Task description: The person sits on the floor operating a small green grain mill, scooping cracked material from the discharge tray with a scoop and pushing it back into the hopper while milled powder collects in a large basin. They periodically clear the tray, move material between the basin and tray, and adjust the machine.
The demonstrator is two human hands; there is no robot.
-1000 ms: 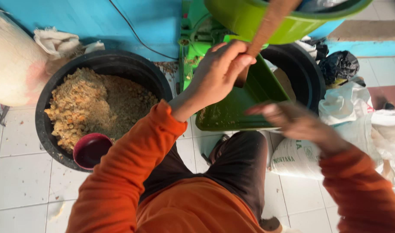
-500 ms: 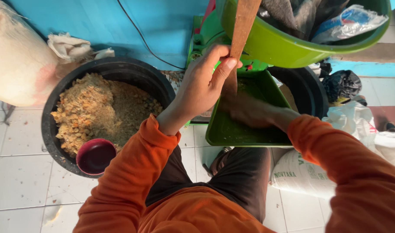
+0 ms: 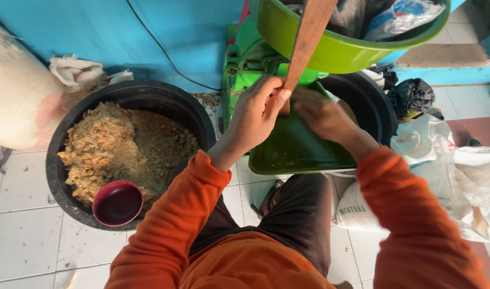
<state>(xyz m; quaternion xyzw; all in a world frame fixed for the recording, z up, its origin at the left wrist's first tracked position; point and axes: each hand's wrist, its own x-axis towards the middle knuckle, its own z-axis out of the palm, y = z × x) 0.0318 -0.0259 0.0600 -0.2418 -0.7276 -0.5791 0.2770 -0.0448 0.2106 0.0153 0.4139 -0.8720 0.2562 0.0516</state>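
Note:
My left hand grips the lower end of a long wooden stick that rises past the rim of a bright green hopper bowl. My right hand is right beside it, over the dark green chute tray of the green machine; whether it holds the stick or only touches the tray cannot be made out. Both arms wear orange sleeves.
A black tub of brownish crumbly feed sits on the left, a small maroon bowl resting inside. Another black tub stands behind the chute. Sacks lie at the left and right. White tiled floor, blue wall.
My right hand came in from the right, reached the chute tray and now sits next to my left hand. The left hand slid down the stick. The camera moved closer.

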